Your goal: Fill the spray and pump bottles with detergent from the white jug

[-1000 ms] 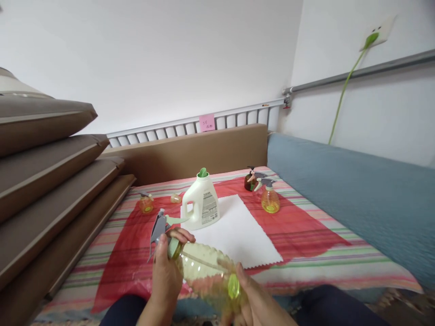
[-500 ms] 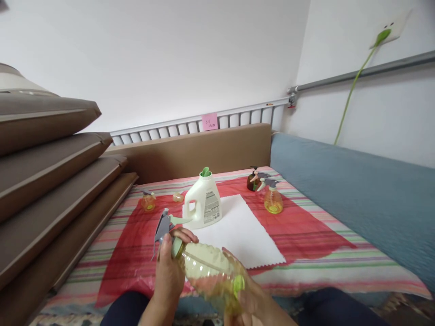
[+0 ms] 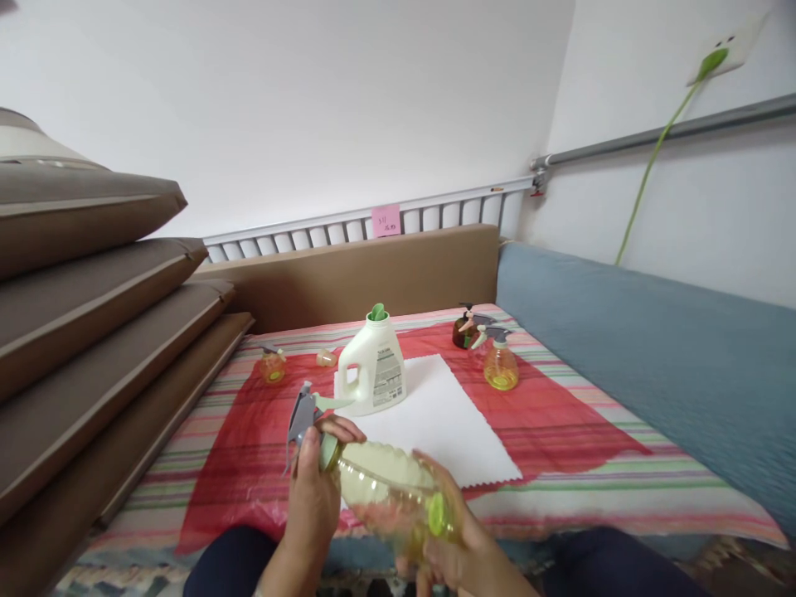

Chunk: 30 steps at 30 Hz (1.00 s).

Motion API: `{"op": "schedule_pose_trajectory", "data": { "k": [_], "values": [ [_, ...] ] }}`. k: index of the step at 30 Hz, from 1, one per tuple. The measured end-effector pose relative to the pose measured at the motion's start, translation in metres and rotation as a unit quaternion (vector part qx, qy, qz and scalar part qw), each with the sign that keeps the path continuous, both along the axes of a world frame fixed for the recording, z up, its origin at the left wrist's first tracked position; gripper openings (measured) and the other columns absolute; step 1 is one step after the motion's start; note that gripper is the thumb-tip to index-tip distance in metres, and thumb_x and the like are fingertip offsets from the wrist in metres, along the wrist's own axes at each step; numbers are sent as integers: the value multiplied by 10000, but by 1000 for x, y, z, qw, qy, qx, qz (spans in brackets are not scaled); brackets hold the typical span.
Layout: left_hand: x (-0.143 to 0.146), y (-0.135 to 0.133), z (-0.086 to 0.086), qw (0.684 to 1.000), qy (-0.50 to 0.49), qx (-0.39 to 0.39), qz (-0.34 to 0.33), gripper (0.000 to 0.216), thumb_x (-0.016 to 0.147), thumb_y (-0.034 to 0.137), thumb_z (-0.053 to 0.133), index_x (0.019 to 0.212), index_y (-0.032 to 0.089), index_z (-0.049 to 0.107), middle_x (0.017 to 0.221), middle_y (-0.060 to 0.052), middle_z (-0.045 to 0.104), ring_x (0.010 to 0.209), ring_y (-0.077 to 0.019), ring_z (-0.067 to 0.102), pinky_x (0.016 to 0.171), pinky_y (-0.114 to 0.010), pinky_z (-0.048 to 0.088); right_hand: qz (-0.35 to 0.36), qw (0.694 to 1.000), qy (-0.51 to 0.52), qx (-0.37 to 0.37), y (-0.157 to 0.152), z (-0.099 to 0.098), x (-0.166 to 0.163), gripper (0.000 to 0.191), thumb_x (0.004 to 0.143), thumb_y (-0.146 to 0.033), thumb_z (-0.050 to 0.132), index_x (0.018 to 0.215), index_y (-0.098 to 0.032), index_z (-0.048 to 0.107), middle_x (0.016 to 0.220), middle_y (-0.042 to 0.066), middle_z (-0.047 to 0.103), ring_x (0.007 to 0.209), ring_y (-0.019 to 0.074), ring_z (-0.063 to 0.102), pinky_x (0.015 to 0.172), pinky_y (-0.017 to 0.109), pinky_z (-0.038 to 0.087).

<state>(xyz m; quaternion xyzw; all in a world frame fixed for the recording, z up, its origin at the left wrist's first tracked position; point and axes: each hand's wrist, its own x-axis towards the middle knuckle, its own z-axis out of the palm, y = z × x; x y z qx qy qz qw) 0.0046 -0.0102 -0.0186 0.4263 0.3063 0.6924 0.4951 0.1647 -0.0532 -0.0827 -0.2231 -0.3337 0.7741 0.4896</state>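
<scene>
A clear yellow spray bottle lies tilted nearly on its side across my lap, some liquid visible inside. My left hand is closed round its neck, just below the grey trigger head with a pale green lever. Around the bottle's base wraps my right hand, its fingers partly blurred. Just beyond the bottle stands a white detergent jug, uncapped at the top with something green in its mouth. Under the jug is a white sheet with a zigzag edge, laid on red plastic.
Another yellow spray bottle and a dark brown bottle stand at the right. A small orange spray bottle and a small clear cap-like piece are at the left. Brown cushions pile up on the left; a blue backrest borders the right.
The view has shifted slightly. Both hands keep hold of the spray bottle, which stays tilted and has barely moved. The jug and other bottles stand where they were.
</scene>
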Motion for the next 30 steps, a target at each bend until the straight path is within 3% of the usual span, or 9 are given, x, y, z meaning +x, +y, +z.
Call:
{"op": "schedule_pose_trajectory", "data": {
  "k": [4, 6, 10, 14, 17, 19, 22, 28, 30],
  "values": [
    [-3, 1, 0, 999, 11, 20, -23, 423, 821, 462, 386, 604, 159, 585, 692, -56, 580, 736, -193, 525, 756, -306, 393, 255, 960, 53, -101, 8, -4, 4, 890, 682, -790, 282, 1199, -84, 445, 749, 174, 685, 302, 42, 464, 253, 102, 211],
    [-3, 1, -2, 999, 12, 22, -27, 427, 824, 458, 379, 596, 159, 581, 686, -53, 573, 729, -191, 524, 756, -307, 392, 234, 963, 65, -114, 8, -5, 3, 854, 701, -775, 284, 1248, -129, 402, 873, 184, 679, 389, 80, 556, 272, 103, 267],
    [0, 1, -4, 1000, -11, 6, 1, 406, 823, 450, 397, 599, 161, 574, 681, -48, 572, 713, -184, 520, 722, -300, 400, 53, 997, 43, -43, 3, -2, 2, 960, 625, -490, 709, 1348, -406, 82, 1265, 97, 517, 712, 156, 659, 414, 160, 460],
    [0, 1, -2, 1000, -6, 4, 9, 401, 806, 466, 422, 591, 159, 565, 686, -53, 572, 722, -190, 520, 731, -307, 399, 135, 989, 30, -61, 1, -4, 2, 697, 682, -577, 610, 1196, -125, 482, 773, 112, 687, 318, 7, 440, 277, 84, 259],
    [-1, 2, -2, 1000, 3, 5, 18, 410, 819, 457, 399, 588, 159, 562, 667, -53, 566, 713, -191, 519, 741, -312, 394, 188, 974, 2, -124, 1, -7, -1, 777, 752, -711, 337, 1026, -30, 592, 531, 76, 611, 287, 24, 421, 263, 93, 214],
    [-1, 3, -4, 1000, -4, 2, 22, 413, 826, 450, 390, 590, 160, 564, 657, -48, 560, 701, -186, 517, 733, -309, 394, 95, 991, 0, -91, 0, -6, -3, 754, 702, -693, 468, 1253, -180, 433, 887, 126, 659, 518, 113, 606, 345, 133, 373],
    [0, 3, -5, 1000, -21, -6, 17, 398, 818, 450, 410, 592, 162, 564, 666, -43, 563, 708, -181, 518, 727, -298, 397, -16, 1000, 13, -20, 0, -1, -5, 1093, 518, -499, 771, 1354, -415, 71, 1363, 113, 375, 871, 223, 627, 456, 225, 489],
    [-2, 5, -1, 1000, 8, 5, -11, 397, 830, 442, 388, 606, 164, 562, 677, -52, 584, 703, -184, 522, 723, -299, 386, 186, 973, 22, -136, 9, -1, -1, 849, 717, -743, 342, 1273, -102, 377, 859, 179, 664, 407, 77, 555, 333, 132, 355],
    [0, 6, -4, 1000, 27, 6, 1, 410, 840, 432, 373, 597, 161, 563, 663, -55, 584, 689, -185, 523, 723, -303, 381, 137, 982, 5, -127, 11, -5, -1, 861, 676, -736, 440, 1323, -184, 299, 990, 162, 643, 536, 126, 624, 381, 162, 422]
  ]
}}
